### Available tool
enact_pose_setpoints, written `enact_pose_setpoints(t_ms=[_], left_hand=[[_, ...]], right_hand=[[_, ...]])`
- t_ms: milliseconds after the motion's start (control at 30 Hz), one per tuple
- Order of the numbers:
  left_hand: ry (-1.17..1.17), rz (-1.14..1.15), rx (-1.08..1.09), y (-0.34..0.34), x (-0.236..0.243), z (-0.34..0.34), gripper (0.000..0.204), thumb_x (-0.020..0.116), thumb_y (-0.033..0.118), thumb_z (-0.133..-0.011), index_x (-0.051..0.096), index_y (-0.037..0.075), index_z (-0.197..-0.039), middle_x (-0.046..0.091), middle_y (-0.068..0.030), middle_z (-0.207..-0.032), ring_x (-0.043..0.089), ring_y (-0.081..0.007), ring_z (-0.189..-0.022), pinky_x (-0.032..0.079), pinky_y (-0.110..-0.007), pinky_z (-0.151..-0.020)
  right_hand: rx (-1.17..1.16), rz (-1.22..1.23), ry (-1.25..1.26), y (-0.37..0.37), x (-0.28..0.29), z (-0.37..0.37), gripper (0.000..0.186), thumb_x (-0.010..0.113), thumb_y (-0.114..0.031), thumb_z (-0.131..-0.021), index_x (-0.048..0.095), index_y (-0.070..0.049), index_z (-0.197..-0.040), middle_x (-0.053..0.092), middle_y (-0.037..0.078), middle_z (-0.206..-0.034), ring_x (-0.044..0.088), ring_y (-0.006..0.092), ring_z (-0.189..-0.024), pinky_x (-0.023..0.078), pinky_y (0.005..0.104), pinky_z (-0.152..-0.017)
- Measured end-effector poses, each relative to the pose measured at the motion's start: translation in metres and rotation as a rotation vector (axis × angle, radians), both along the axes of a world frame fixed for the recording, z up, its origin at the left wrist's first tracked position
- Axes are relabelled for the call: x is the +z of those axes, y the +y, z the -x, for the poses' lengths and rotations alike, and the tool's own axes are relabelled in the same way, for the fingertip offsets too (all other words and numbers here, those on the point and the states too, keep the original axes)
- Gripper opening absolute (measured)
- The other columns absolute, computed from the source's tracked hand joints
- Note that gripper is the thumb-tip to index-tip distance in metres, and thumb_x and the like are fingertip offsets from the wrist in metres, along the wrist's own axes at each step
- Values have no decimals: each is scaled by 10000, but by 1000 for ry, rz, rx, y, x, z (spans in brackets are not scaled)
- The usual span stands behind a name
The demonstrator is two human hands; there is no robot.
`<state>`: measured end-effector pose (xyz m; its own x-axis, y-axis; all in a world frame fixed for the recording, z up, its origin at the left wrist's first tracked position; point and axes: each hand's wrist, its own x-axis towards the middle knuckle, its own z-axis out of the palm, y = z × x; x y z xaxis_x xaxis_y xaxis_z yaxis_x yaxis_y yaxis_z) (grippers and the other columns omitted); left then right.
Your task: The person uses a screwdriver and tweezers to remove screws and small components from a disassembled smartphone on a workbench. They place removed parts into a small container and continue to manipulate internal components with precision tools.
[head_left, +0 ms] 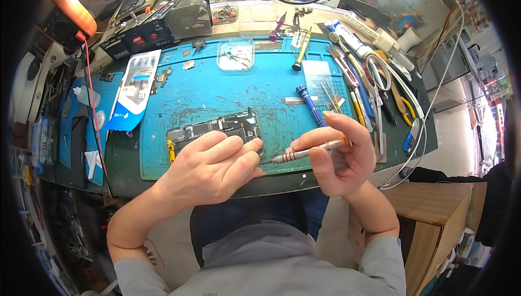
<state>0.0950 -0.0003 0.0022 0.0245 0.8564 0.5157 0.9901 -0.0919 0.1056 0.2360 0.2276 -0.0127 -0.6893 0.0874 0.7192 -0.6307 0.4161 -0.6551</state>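
An opened phone (198, 129) with its circuit boards and a yellow strip exposed lies on the blue work mat (201, 87). My left hand (209, 167) is over its near side, hiding part of it. The left fingers are curled together at the tip of a small screwdriver; whatever they pinch is hidden. My right hand (350, 157) grips this silver and orange screwdriver (304, 154) between thumb and fingers. Its shaft points left, almost level, to the left fingertips. Just beyond the right hand lies a blue screwdriver (309, 105).
A clear box of small parts (235, 54) and a green-yellow screwdriver (302, 50) occupy the mat's far side. Scissors (377, 73), tweezers (329, 94) and pliers (408, 110) crowd the right. A blister pack (134, 87) and a black powered device (138, 38) are at left.
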Motion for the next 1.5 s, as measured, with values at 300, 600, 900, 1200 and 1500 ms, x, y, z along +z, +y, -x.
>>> enact_pose_setpoints(t_ms=[300,600,900,1200,1500], left_hand=[[7,-9,11,1,-2,-1,214,824,140,-902,642,62,-983,794,-58,-1170,654,-173,-809,517,-333,-697],[2,13,17,-1,-2,0,205,815,146,-916,651,59,-1002,798,-47,-1162,654,-166,-803,516,-330,-702],[-1,1,21,-1,-1,-1,232,828,140,-910,644,59,-1026,801,-47,-1194,669,-167,-828,517,-329,-724],[3,-11,15,0,-1,0,243,828,136,-910,648,52,-1051,801,-42,-1184,665,-162,-810,507,-324,-720],[6,-3,20,-1,-2,0,267,838,147,-902,654,55,-1073,800,-36,-1194,668,-162,-825,505,-325,-731]], right_hand=[[-18,-37,27,0,-3,1,452,695,78,-982,526,133,-1398,727,223,-1221,823,252,-906,663,315,-727],[-23,-27,3,-1,-4,-1,436,712,71,-979,547,123,-1380,727,210,-1243,825,255,-910,656,317,-733],[-32,-35,18,-1,-7,-1,429,744,66,-957,577,96,-1351,751,202,-1182,831,261,-906,655,316,-724],[-36,-8,29,-3,-9,1,430,740,83,-928,594,94,-1333,759,198,-1154,831,260,-910,669,312,-728],[-48,-48,51,-1,-9,1,447,758,80,-908,610,85,-1330,779,194,-1137,837,244,-870,650,302,-693]])
